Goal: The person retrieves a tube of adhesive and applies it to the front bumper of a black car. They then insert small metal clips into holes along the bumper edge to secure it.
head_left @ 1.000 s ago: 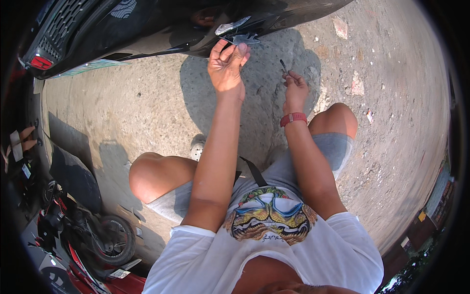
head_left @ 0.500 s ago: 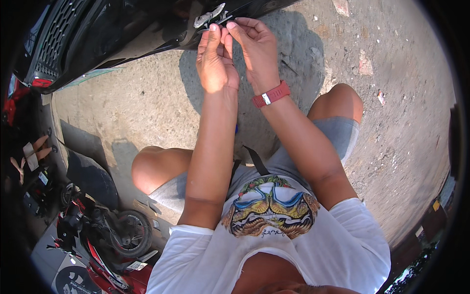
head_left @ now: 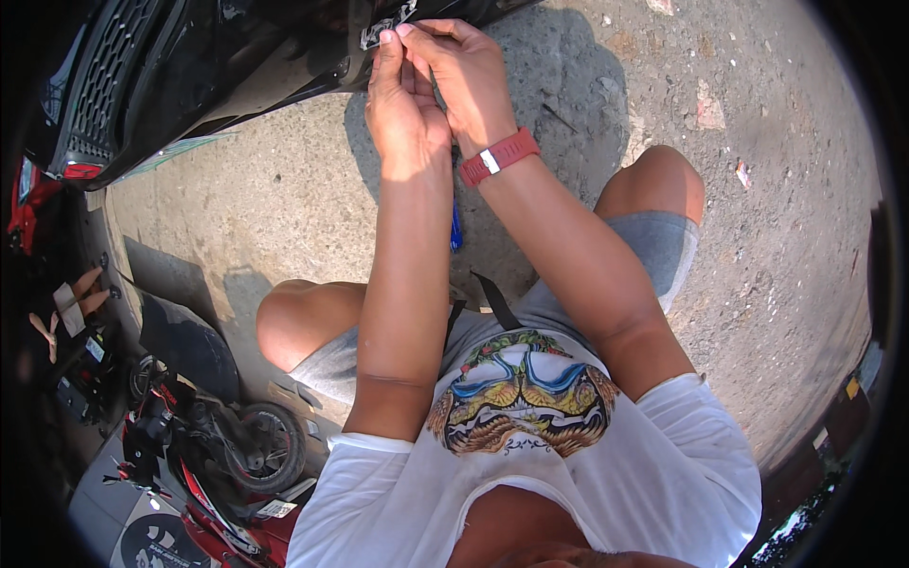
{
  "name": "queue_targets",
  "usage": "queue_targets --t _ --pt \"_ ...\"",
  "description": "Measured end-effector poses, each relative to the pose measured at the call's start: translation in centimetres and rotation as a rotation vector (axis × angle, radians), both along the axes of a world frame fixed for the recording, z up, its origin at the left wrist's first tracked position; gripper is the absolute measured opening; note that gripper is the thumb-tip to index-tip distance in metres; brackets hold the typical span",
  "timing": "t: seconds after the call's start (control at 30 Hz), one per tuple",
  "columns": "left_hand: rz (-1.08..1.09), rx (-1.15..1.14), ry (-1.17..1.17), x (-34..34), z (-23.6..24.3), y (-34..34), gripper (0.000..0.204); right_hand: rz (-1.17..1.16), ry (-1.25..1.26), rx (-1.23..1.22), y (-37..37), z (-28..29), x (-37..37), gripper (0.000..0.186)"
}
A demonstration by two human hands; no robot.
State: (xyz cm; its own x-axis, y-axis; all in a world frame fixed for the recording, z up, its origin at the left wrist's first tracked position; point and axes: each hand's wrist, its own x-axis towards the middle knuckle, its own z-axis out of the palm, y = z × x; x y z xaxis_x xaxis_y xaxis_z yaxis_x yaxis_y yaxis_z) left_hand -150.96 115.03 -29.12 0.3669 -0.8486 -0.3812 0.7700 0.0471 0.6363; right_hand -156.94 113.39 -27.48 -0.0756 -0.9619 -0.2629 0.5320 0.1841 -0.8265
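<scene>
A crumpled, shiny silver piece (head_left: 386, 26) sits against the glossy black car bumper (head_left: 275, 57) at the top, just beyond my fingertips. My left hand (head_left: 402, 109) is palm-up beneath it, thumb raised and fingers drawn together. From the right, my right hand (head_left: 466, 76) meets it, thumb and forefinger pinched close to the left thumb tip. What lies between the fingers is too small and covered to make out. A red watch strap (head_left: 502, 156) circles my right wrist.
Rough concrete ground (head_left: 757, 256) spreads below, with a blue object (head_left: 456, 227) beside my left forearm and a thin dark tool-like item (head_left: 559, 115) right of my hands. A red and black motorcycle (head_left: 218, 464) stands at lower left. My bent knees flank my arms.
Both hands have shifted a little left and upward, closer to the bumper. The silver piece, which stood higher beside the fingers, now appears lower against the black surface. More of the blue object shows.
</scene>
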Motion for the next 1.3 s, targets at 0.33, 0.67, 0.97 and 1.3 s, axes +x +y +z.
queue_targets --t 0.33,0.67,0.97,1.3 --pt "0.013 0.016 0.044 -0.2 0.6 -0.5 0.035 0.033 -0.009 0.041 -0.6 0.8 -0.2 0.016" --pt "0.022 0.022 0.055 -0.3 1.2 -0.7 0.036 0.04 0.049 0.015 -1.0 1.1 -0.2 0.011" --pt "0.044 0.024 0.161 -0.6 2.4 -0.7 0.029 0.048 0.151 -0.007 -1.5 1.2 -0.4 0.012" --pt "0.047 0.038 0.091 -0.4 1.9 -0.9 0.035 0.011 0.194 0.007 -1.5 1.9 -0.4 0.019"
